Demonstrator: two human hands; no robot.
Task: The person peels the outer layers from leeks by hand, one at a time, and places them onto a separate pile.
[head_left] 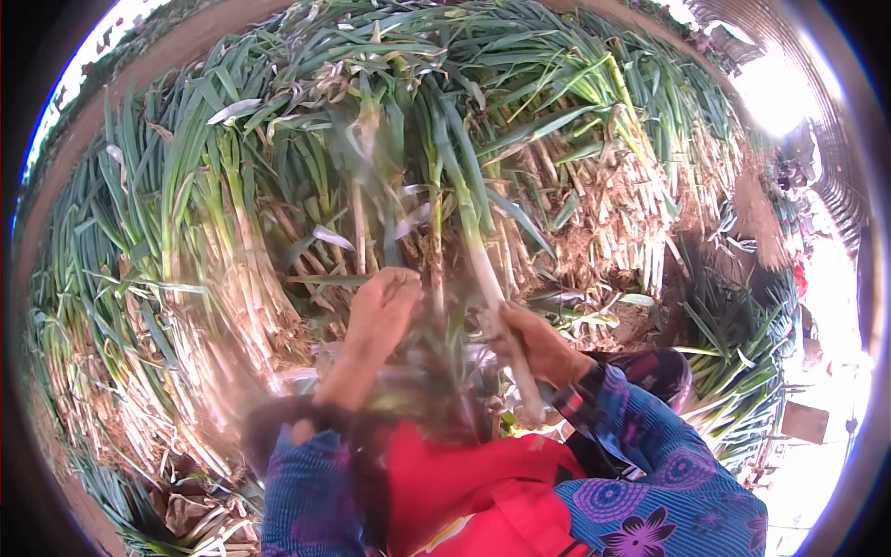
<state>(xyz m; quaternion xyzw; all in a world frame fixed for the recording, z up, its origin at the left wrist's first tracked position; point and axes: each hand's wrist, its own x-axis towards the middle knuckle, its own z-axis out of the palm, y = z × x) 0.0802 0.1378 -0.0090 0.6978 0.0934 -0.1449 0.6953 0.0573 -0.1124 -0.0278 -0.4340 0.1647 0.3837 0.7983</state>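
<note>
My right hand [541, 345] is closed around the white shaft of a long leek [484, 269]. The leek slants, its green leaves running up and away into the heap and its pale root end pointing down towards my lap. To the left, my left hand [382, 302] is raised with its fingers curled together. Whatever sits in those fingers, if anything, is too hidden and blurred to make out. Beyond both hands lie more unsorted-looking leeks [436, 218], with dry papery leaves hanging among them.
Bundles of leeks [246, 278] lean at the left, and a thick heap of leeks [613, 200] with brown roots spreads at the right. More leeks [733, 371] lie beside my right arm. A red apron [473, 473] covers my lap. A brown cardboard piece [805, 421] is at far right.
</note>
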